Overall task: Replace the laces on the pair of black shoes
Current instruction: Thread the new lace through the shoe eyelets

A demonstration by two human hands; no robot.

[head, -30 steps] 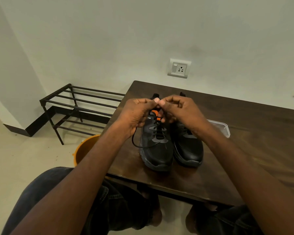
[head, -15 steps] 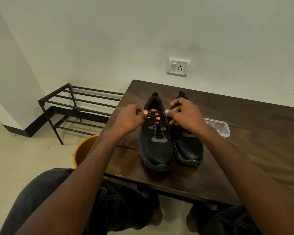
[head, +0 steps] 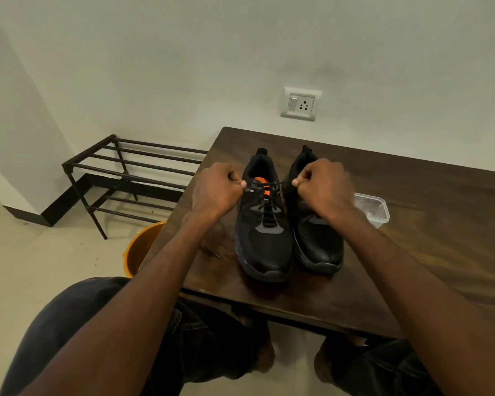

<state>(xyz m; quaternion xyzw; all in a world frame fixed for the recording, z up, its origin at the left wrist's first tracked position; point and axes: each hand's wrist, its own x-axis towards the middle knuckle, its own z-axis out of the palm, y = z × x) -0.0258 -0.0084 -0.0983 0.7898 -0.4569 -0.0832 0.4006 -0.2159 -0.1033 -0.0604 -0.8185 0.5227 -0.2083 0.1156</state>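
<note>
Two black shoes stand side by side on the dark wooden table [head: 429, 252], toes toward me. The left shoe [head: 265, 247] has an orange tongue lining and a black lace [head: 269, 205] threaded up its front. My left hand [head: 216, 190] pinches one lace end at the shoe's left side. My right hand [head: 325, 187] pinches the other end on the right, partly covering the right shoe [head: 319, 247]. The lace runs taut between both hands across the top eyelets.
A clear plastic container [head: 373, 208] sits on the table behind my right wrist. An orange bucket [head: 142, 247] stands on the floor left of the table. A black metal rack [head: 126, 178] lines the wall. A wall socket [head: 300, 104] is above the table.
My hands were close together over the left shoe's tongue. They have moved apart sideways, drawing the lace ends outward until the lace is tight.
</note>
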